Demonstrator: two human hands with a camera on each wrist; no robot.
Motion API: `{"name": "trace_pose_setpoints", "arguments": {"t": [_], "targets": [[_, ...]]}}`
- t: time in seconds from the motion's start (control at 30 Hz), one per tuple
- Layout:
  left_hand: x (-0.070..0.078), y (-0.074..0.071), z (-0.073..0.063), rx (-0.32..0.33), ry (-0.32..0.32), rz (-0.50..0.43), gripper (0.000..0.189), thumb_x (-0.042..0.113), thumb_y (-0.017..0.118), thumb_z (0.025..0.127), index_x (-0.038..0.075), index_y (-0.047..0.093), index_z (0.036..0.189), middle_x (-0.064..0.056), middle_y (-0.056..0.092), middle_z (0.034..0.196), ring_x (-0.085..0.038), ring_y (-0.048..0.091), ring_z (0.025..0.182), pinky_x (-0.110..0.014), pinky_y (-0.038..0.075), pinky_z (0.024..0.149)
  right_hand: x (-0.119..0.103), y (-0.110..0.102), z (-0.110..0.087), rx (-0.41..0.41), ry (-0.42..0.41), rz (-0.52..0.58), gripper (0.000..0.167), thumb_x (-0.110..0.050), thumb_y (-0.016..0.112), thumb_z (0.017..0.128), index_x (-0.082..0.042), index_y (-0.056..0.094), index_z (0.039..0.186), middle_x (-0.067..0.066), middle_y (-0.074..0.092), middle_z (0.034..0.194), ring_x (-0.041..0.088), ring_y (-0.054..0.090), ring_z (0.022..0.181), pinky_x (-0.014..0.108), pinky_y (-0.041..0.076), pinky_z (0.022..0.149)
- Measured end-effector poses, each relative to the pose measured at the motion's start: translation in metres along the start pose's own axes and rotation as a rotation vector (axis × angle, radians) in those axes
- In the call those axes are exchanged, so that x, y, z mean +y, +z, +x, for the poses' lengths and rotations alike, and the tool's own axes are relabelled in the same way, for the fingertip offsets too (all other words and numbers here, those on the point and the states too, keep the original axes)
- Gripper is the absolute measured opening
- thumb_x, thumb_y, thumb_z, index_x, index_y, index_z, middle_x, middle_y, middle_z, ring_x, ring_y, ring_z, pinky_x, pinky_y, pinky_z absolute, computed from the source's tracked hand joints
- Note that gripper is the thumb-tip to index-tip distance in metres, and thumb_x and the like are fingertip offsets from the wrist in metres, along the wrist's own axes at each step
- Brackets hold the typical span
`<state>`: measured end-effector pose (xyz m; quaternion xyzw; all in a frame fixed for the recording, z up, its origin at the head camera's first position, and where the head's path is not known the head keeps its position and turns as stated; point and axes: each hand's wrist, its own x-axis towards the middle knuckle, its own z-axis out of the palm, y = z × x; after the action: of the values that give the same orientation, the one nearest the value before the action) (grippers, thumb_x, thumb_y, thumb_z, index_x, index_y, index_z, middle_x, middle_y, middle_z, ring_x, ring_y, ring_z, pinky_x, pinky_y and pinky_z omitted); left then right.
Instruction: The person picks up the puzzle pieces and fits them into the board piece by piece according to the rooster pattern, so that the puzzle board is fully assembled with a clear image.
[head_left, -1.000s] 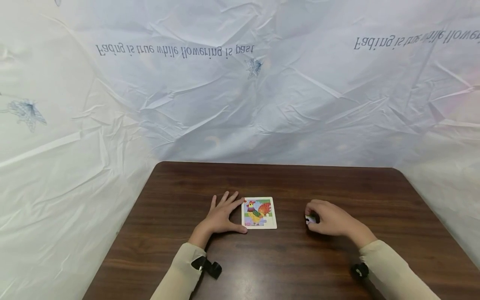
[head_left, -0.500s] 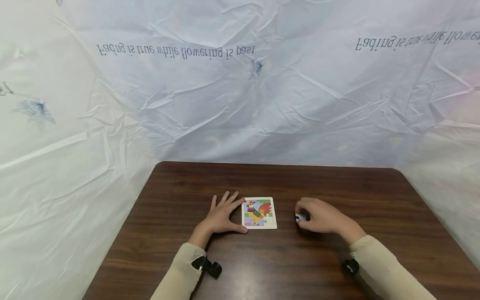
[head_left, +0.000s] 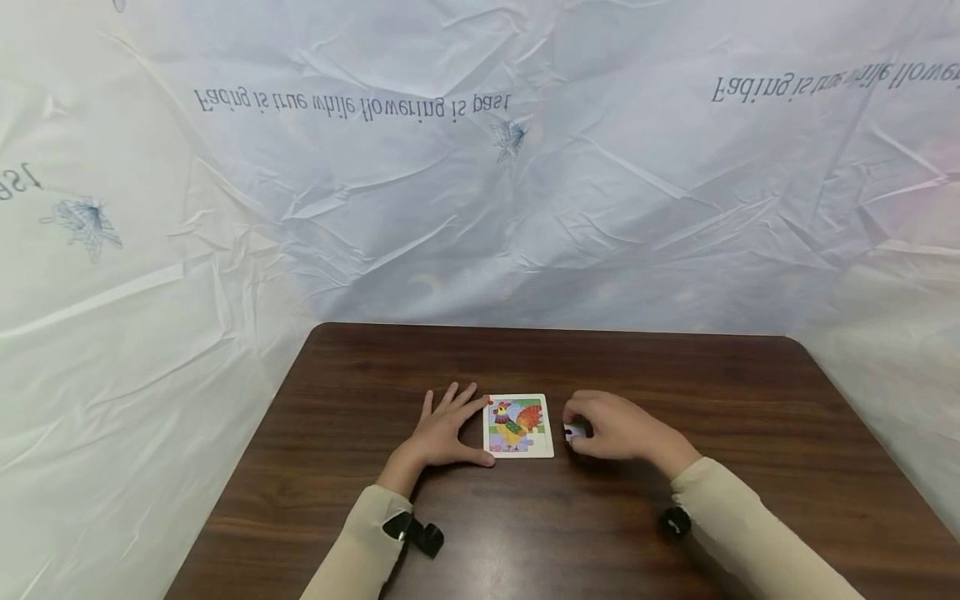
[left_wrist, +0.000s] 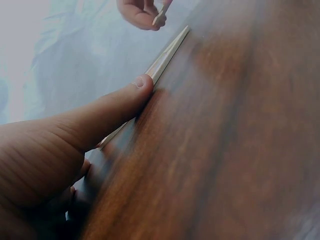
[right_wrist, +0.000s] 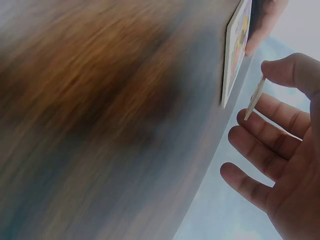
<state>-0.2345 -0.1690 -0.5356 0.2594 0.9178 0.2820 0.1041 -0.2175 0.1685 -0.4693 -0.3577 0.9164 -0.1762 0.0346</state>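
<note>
A square puzzle board (head_left: 546, 433) with a pale frame lies on the table, most of its rooster picture filled in. Its lower right corner shows a bare pale patch. My left hand (head_left: 442, 435) rests at the board's left side, fingers spread, thumb and index finger at its left corners. In the left wrist view the thumb (left_wrist: 135, 92) touches the edge of the board. Just right of the board, my right hand (head_left: 618, 427) pinches a puzzle piece (head_left: 574, 432) between thumb and fingers. The right wrist view shows this piece (right_wrist: 255, 97) edge-on, held above the table.
The dark wooden table (head_left: 480, 517) has rounded far corners. Behind it and at both sides hangs wrinkled white sheeting (head_left: 420, 208) printed with upside-down writing. A black band with a small camera (head_left: 429, 538) sits on each sleeve.
My right hand has moved left across the table with the puzzle piece, from well right of the board to close beside it. The left hand and the board have stayed in place.
</note>
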Motion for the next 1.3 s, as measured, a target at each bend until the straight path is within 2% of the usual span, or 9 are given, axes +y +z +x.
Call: {"name": "trace_pose_setpoints", "arguments": {"t": [0.53,0.73,0.97,1.3], "targets": [[0.000,0.001,-0.001,-0.005,-0.002,-0.001,0.104,0.060,0.087,0.080,0.028,0.038,0.166,-0.005,0.018,0.176,-0.036,0.000,0.163,-0.069,-0.013,0.122,-0.013,0.015,0.021,-0.018,-0.040,0.013,0.022,-0.016,0.078,0.092,-0.008,0.078,0.112,-0.003,0.066,0.103,0.008,0.057,0.083,0.034,0.054,0.076],[0.000,0.001,-0.001,-0.004,0.003,-0.004,0.104,0.060,0.087,0.080,0.027,0.038,0.166,-0.006,0.018,0.176,-0.037,0.000,0.163,-0.069,-0.013,0.122,-0.018,0.020,0.025,-0.040,-0.046,0.014,0.022,-0.017,0.079,0.093,-0.009,0.078,0.113,-0.001,0.068,0.105,0.010,0.060,0.086,0.035,0.055,0.077],[-0.001,0.002,-0.001,0.000,0.003,0.004,0.104,0.062,0.086,0.080,0.028,0.038,0.166,-0.005,0.018,0.176,-0.036,0.001,0.163,-0.069,-0.013,0.122,-0.020,0.027,0.030,-0.056,-0.064,0.025,0.020,-0.019,0.078,0.096,-0.011,0.078,0.115,0.001,0.071,0.114,0.016,0.068,0.097,0.040,0.058,0.084],[0.000,0.003,-0.001,0.002,-0.001,-0.002,0.104,0.062,0.086,0.080,0.028,0.039,0.166,-0.005,0.019,0.176,-0.036,0.001,0.163,-0.069,-0.013,0.122,-0.020,0.033,0.032,-0.046,-0.071,-0.006,0.020,-0.020,0.079,0.096,-0.011,0.077,0.114,0.000,0.071,0.113,0.015,0.067,0.099,0.041,0.058,0.087]]}}
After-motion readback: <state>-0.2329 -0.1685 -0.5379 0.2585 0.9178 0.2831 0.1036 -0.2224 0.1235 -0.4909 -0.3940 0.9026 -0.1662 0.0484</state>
